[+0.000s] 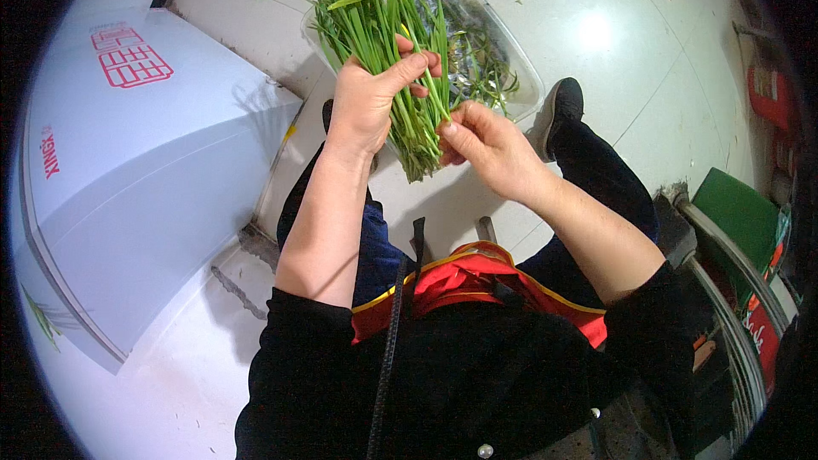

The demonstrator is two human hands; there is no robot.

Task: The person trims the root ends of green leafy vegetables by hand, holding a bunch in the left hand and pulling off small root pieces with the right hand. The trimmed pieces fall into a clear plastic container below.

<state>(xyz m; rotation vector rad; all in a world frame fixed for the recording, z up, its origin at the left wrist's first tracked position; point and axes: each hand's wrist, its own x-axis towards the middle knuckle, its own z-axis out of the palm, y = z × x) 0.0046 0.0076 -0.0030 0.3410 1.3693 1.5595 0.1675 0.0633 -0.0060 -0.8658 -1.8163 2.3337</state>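
A thick bunch of long green leafy stalks (pixel 367 19), resembling garlic chives, is gripped in my left hand (pixel 364 99). Its leaves fan out toward the top of the view, and the cut ends point down toward me. At the right side of the bunch, my right hand (pixel 489 147) pinches the lower end of a stalk (pixel 437 92) between thumb and fingers. Beneath the bunch, a clear plastic bin (pixel 527 76) stands on the floor between my feet. Loose green scraps (pixel 482 67) and dark, shiny material lie in it, partly hidden by the leaves.
A white appliance (pixel 160 140) with red printing stands close on my left. My black shoe (pixel 566 102) is beside the bin on pale floor tiles (pixel 626 45). To the right are metal rails (pixel 735 306), a green panel (pixel 735 223) and red items (pixel 770 96).
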